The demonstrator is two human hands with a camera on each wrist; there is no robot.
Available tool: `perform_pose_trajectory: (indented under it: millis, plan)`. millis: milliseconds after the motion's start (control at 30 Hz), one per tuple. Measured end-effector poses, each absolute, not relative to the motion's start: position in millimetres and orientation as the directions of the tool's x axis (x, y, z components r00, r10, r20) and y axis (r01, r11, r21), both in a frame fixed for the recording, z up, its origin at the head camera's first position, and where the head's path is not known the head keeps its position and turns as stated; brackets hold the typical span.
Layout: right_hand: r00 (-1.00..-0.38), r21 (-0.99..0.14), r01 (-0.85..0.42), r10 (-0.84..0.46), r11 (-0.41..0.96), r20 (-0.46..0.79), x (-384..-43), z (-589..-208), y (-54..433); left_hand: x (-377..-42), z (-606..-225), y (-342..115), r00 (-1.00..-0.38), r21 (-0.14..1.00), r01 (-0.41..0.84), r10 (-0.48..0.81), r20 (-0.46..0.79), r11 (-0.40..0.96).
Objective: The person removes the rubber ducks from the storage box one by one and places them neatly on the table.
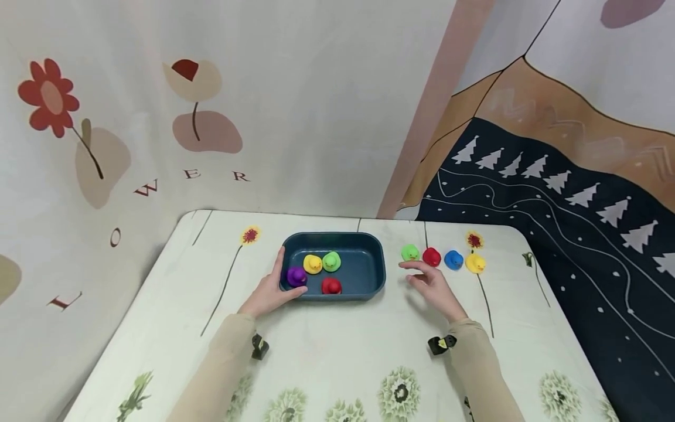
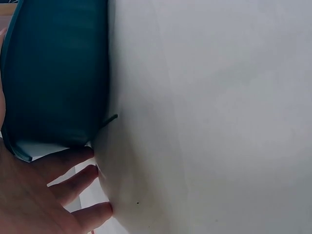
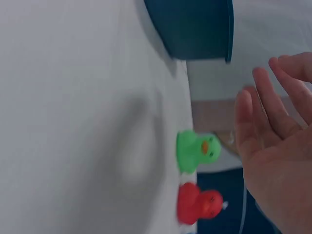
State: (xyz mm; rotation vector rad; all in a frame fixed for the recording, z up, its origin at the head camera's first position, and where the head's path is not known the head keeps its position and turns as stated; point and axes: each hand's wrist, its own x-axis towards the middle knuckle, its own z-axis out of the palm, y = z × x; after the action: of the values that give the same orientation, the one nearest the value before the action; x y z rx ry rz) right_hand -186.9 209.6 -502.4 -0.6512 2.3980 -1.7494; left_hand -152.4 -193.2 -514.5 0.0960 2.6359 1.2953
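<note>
In the head view a dark blue tray (image 1: 365, 266) lies on the table, holding a purple toy duck (image 1: 296, 275), a yellow duck (image 1: 313, 264), a green duck (image 1: 331, 261) and a red duck (image 1: 331, 286). My left hand (image 1: 270, 291) grips the tray's left front corner, thumb by the front rim and fingers along the left end. To the right of the tray my right hand (image 1: 433, 290) hovers, holding nothing, its fingers loosely bent. Just beyond it stand another green duck (image 1: 410, 252) and red duck (image 1: 432, 257), then a blue duck (image 1: 453, 259) and a yellow duck (image 1: 475, 263).
A flower-printed cloth (image 1: 343, 346) covers the table. Printed fabric (image 1: 316, 117) hangs behind it, with a dark tree-patterned panel (image 1: 527, 187) at the right. Each wrist wears a small black device (image 1: 442, 344).
</note>
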Motion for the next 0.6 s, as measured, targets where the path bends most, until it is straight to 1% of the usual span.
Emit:
perform_pose_trajectory:
  millis: [300, 533, 600]
  plan:
    - [-0.839, -0.913, -0.322, -0.523, 0.252, 0.151, -184, -486, 177, -155, -513, -194, -0.977, 0.781, -0.026, 0.149, -0.152, 0.624]
    - [-0.755, -0.889, -0.394, -0.633, 0.232, 0.170, -171, -454, 140, -153, -512, -194, -0.974, 0.780, -0.036, 0.153, -0.167, 0.624]
    - [-0.746, -0.891, -0.393, -0.645, 0.228, 0.164, -170, -452, 132, -153, -512, -194, -0.974, 0.782, -0.033, 0.155, -0.165, 0.623]
